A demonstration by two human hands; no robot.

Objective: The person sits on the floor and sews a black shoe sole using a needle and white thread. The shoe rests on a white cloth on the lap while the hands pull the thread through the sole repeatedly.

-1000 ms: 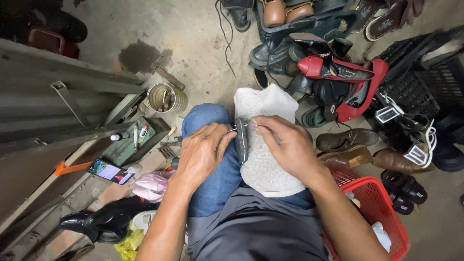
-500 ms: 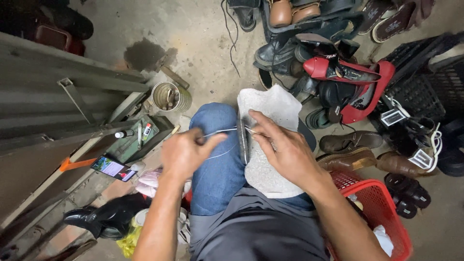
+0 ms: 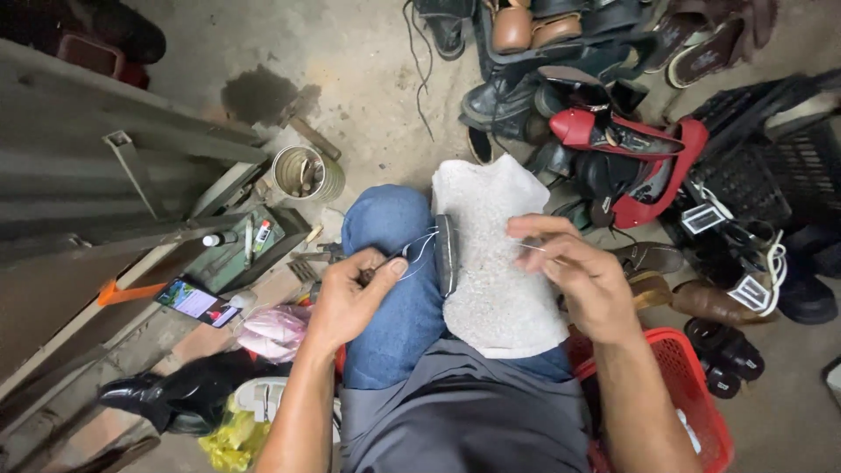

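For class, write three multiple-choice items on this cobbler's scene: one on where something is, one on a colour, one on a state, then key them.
1. Where does the grey towel lie?
A. on the person's right thigh
B. in the red basket
C. on the phone

2. What colour is the basket at lower right?
A. blue
B. red
C. white

3. How does the thread run?
A. coiled on the floor
B. wound round the tin can
C. drawn from the dark sole piece to the left hand

Key: A, the towel covers that thigh under the right hand; B, its mesh wall is red; C, pale strands span the sole and the pinching fingers.
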